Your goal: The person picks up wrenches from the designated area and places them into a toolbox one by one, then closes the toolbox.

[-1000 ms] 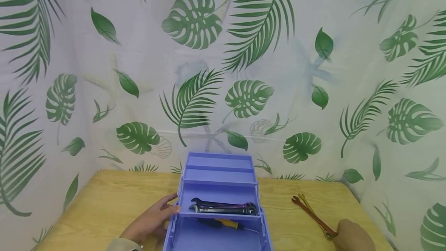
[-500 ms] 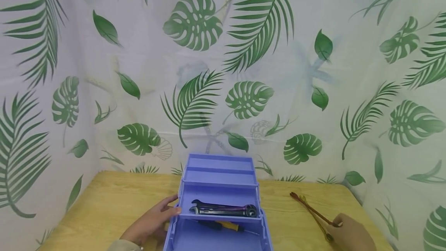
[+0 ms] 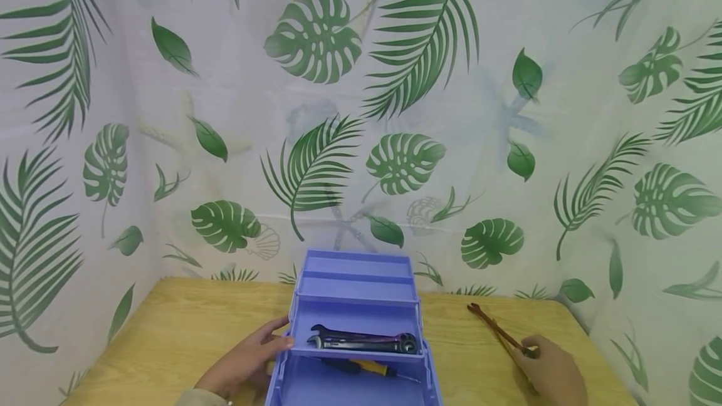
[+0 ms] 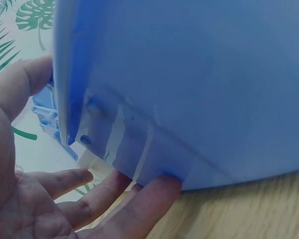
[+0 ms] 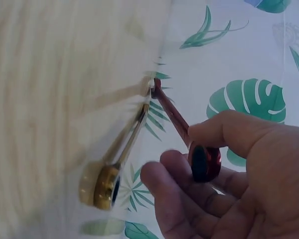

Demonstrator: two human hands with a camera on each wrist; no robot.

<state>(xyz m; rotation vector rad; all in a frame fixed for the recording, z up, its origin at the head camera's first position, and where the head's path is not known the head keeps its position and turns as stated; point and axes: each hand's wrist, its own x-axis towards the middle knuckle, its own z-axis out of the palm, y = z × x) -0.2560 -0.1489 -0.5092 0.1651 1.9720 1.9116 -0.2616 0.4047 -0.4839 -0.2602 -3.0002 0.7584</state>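
Note:
My left hand is at the left side of a blue toolbox, thumb at the tray's rim. In the left wrist view its fingers lie against the box's outer wall. On the right, my right hand pinches a red combination wrench near its ring end, between thumb and fingers. The wrench's far end points toward the back wall, low over the table. Beside it a gold wrench lies on the table, mostly hidden by the hand in the head view.
The toolbox's raised tray holds dark and silver wrenches. Below, a yellow-and-black screwdriver lies in the main compartment. The box stands mid-table on the wooden tabletop. A leaf-patterned cloth hangs behind and at both sides.
My right hand has lifted the red wrench off the gold one and shifted slightly left and farther back with it. The left hand stays at the toolbox.

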